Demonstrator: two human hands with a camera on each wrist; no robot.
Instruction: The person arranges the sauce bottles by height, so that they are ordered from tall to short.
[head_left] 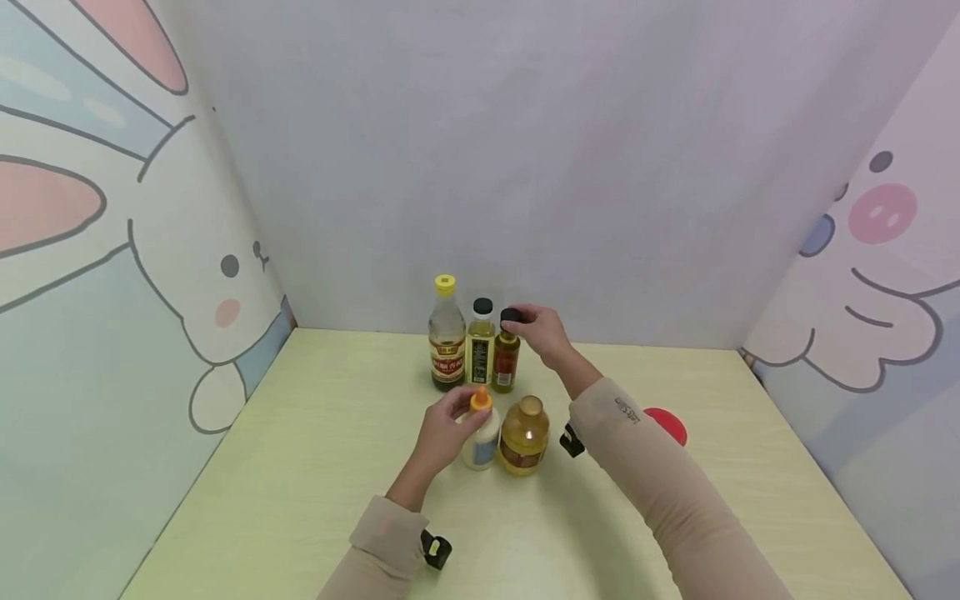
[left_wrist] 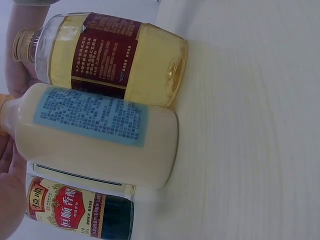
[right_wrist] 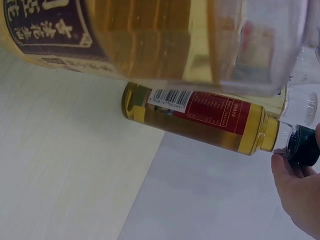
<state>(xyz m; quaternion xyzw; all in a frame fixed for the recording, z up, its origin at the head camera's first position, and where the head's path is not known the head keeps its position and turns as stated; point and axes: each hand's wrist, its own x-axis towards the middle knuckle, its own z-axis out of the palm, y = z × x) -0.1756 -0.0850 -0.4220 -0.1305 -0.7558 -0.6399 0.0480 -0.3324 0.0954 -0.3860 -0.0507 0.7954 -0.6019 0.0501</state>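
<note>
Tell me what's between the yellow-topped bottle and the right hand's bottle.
In the head view, a slim, black-labelled bottle stands between the yellow-topped bottle and the right hand's bottle.

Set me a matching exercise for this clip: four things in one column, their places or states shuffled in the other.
Things:
1. yellow-capped bottle
2. cream-coloured bottle
3. red-labelled, black-capped bottle
4. red object

Places or states:
A. partly hidden by the right sleeve
B. right hand at its cap
C. leftmost bottle in the head view
D. left hand at its orange cap

Pairs: 1-C, 2-D, 3-B, 4-A
</note>
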